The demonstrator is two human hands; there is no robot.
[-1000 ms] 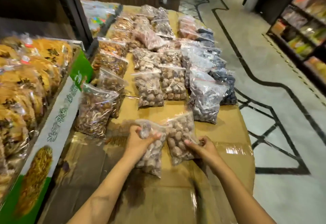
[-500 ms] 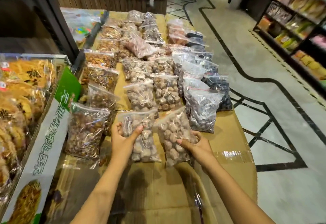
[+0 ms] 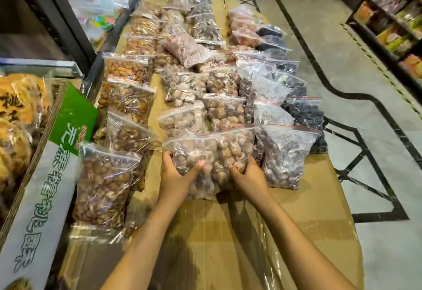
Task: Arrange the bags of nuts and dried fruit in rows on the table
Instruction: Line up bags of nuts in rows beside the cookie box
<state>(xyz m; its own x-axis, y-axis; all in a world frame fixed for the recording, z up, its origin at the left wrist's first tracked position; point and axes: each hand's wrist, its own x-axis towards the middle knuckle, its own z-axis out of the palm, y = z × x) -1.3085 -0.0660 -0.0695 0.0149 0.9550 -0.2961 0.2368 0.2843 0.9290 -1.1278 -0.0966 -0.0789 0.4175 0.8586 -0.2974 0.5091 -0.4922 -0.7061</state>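
Left hand gripping one bag of pale round nuts, thumb across its front. Right hand clasping the neighbouring bag, both resting on the cardboard-covered table.

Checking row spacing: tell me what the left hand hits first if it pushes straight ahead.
Probably the left hand, gripping the bag of pale round nuts, would drive that bag into the next bag behind it; depth is unclear.

Illumination warm and even, from overhead; soft shadows fall beneath both forearms onto the bench; glare streaks on its clear tape and on the plastic bags; wide-angle distortion bends the floor lines; motion blur smears the left carton and right shelves.
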